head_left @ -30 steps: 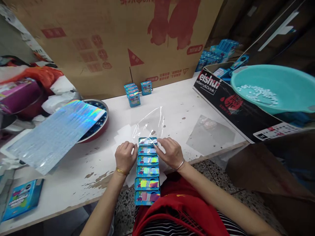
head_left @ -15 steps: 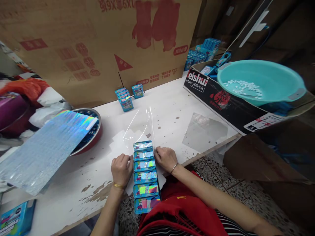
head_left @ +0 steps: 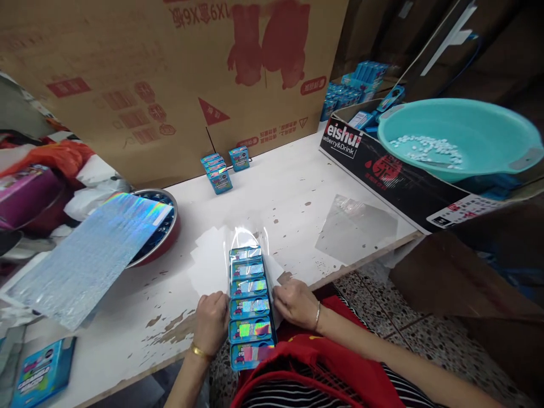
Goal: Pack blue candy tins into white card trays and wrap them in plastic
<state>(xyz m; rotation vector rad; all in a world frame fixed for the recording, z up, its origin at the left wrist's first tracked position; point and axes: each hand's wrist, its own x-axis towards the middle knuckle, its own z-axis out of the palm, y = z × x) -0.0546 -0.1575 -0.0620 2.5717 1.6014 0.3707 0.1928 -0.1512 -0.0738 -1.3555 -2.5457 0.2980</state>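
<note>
A row of several small blue tins (head_left: 249, 309) with shiny holographic labels runs from the table edge toward my waist. Clear plastic film (head_left: 244, 236), seemingly a bag, surrounds the row and stands up in a loop past its far end. On the left of the tins, my left hand (head_left: 211, 321) is closed, its fingers pinching the film's edge. My right hand (head_left: 296, 304) is closed the same way on the right side. The fingertips of both hands are partly hidden. White paper sheets (head_left: 208, 258) lie beneath the film on the table.
A red-rimmed bowl (head_left: 175, 226) at left is partly covered by a holographic sheet (head_left: 91, 260). Small blue boxes (head_left: 220, 180) stand near the cardboard wall (head_left: 170, 68). At right, a turquoise basin (head_left: 459, 122) with white pellets rests on a black carton (head_left: 374, 164). A clear sheet (head_left: 355, 226) lies nearby.
Both hands have moved toward my body along the sides of the tins, drawing the clear film with them. The film's far end has come closer to the row.
</note>
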